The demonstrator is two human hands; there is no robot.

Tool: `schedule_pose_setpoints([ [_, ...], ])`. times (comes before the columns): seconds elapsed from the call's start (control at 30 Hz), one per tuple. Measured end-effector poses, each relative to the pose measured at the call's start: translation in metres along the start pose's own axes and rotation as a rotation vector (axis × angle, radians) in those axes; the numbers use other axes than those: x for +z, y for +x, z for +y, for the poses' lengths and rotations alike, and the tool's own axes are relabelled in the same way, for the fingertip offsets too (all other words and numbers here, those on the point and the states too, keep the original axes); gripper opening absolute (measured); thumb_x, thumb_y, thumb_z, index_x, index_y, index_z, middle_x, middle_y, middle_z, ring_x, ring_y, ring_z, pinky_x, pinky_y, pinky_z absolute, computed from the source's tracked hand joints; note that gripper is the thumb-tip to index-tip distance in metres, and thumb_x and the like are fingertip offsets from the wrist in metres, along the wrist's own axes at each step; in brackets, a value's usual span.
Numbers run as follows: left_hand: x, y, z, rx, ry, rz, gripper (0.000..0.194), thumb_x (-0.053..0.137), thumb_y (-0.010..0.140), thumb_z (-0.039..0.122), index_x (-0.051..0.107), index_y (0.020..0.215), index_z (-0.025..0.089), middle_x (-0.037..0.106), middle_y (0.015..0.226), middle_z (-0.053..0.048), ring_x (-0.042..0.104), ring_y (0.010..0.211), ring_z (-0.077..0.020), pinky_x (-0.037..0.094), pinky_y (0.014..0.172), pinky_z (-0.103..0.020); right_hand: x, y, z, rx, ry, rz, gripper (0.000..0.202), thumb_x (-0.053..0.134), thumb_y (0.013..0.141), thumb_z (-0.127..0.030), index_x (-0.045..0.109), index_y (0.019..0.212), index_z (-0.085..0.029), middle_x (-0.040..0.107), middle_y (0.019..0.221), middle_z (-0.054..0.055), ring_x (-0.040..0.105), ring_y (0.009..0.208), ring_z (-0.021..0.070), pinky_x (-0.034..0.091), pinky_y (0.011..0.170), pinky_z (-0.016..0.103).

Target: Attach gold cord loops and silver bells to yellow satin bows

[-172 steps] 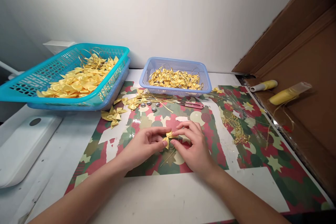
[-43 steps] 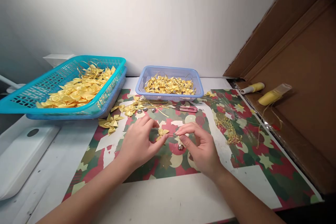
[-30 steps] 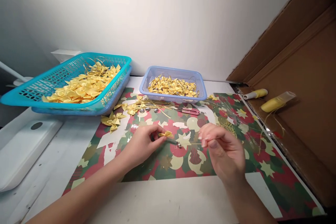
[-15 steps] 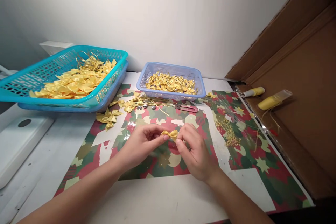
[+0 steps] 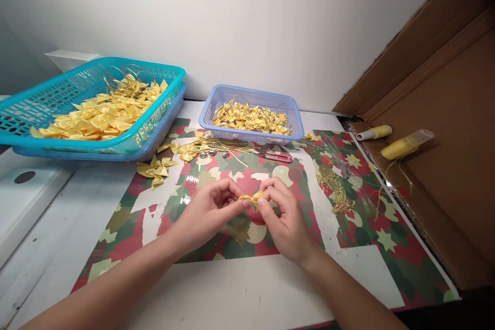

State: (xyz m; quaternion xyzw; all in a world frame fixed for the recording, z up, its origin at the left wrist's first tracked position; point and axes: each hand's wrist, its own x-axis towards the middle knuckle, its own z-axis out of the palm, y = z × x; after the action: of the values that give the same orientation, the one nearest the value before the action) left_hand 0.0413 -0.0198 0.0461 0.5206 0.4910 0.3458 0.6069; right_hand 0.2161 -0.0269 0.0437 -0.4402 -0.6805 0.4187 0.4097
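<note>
Between my two hands, above the patterned paper, is a small yellow ribbon bow (image 5: 253, 198). My left hand (image 5: 216, 203) pinches its left loop between thumb and fingers. The right loop is pinched by my right hand (image 5: 282, 211), whose thumb and index finger meet at it. Beyond my hands lie several silver bells (image 5: 212, 153), a bundle of gold wires (image 5: 224, 143) and a pink-handled tool (image 5: 276, 157). Loose yellow bows (image 5: 157, 169) are to the left of them.
A turquoise basket (image 5: 154, 127) with many yellow bows stands at the left, stacked on a blue one. At the back is a periwinkle basket (image 5: 251, 136) with bows and wire. Gold thread trimmings (image 5: 336, 193) lie right, near two yellow thread spools (image 5: 406, 145) by the cardboard wall (image 5: 444, 113).
My right fingers have shifted slightly on the bow, which now looks more twisted and narrower. My left hand keeps its pinch. The whole view has moved a little.
</note>
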Motion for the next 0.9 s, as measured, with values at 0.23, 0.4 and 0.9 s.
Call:
schedule_pose_setpoints([
  [0.23,0.005,0.001,0.000,0.049,-0.077,0.068,0.023,0.069,0.080,0.035,0.057,0.071,0.018,0.057,0.067,0.003,0.052,0.062,-0.0105,0.042,0.056,-0.021,0.005,0.001,0.003,-0.019,0.121,0.125,0.028,0.047,0.093,-0.021,0.050,0.065,-0.020,0.050,0.076,0.002,0.051,0.078,0.0154,0.041,0.068,0.028],
  [0.4,0.010,0.001,-0.009,0.101,-0.117,0.109,0.020,0.065,0.084,0.033,0.058,0.073,0.018,0.058,0.070,0.002,0.056,0.067,-0.0117,0.046,0.061,-0.022,0.007,0.000,0.004,-0.024,0.182,0.171,0.028,0.048,0.092,-0.022,0.050,0.064,-0.019,0.049,0.074,0.001,0.051,0.076,0.0151,0.040,0.065,0.027],
  [0.9,-0.013,0.006,-0.006,0.833,0.851,0.123,0.011,0.054,0.087,0.012,0.055,0.079,0.019,0.059,0.064,0.002,0.052,0.058,-0.0127,0.040,0.057,-0.024,0.007,-0.001,0.006,0.003,0.148,0.093,0.027,0.046,0.092,-0.021,0.048,0.065,-0.019,0.049,0.077,0.002,0.049,0.075,0.0139,0.039,0.060,0.025],
])
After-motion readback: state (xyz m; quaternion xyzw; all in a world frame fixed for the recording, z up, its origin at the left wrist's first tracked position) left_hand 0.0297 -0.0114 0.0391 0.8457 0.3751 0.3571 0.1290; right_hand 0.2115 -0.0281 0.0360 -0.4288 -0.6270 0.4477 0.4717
